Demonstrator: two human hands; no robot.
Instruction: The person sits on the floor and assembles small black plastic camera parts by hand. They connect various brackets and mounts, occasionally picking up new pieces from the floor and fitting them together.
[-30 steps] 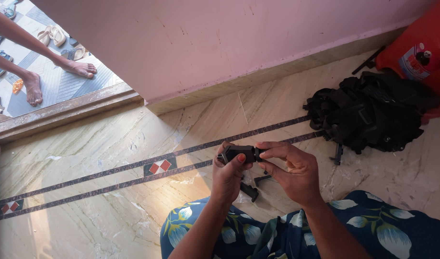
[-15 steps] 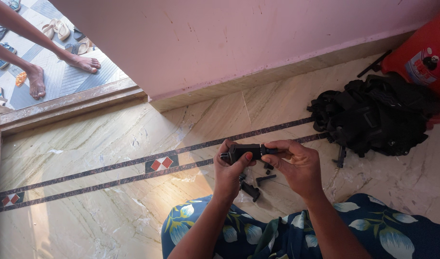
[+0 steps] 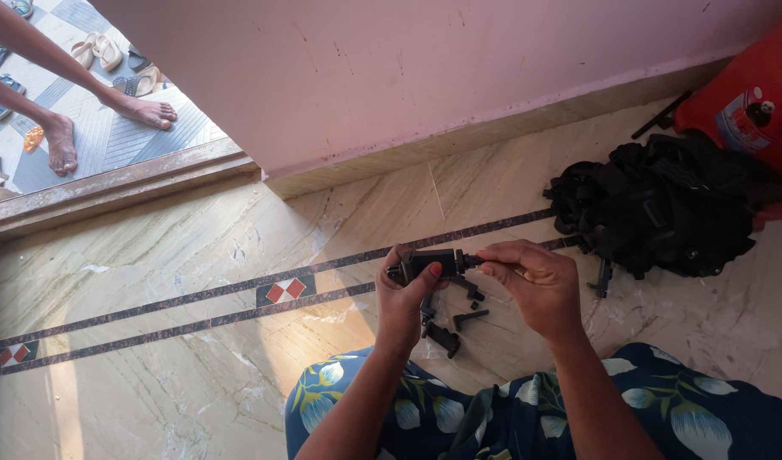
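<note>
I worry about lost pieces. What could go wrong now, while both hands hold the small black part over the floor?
The left hand and right hand pinch the black part only by the fingertips, so it may slip and drop. The loose black pieces on the floor lie close to the knees and could be knocked away.

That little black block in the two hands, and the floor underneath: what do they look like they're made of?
The black block, held between the left hand and the right hand, looks like moulded plastic: matt, sharp-edged, uniformly dark, though metal cannot be ruled out. The small black pieces below it look alike. The floor appears to be polished marble or similar stone: pale slabs with greenish veins, a soft sheen and dark inlaid strips.
</note>
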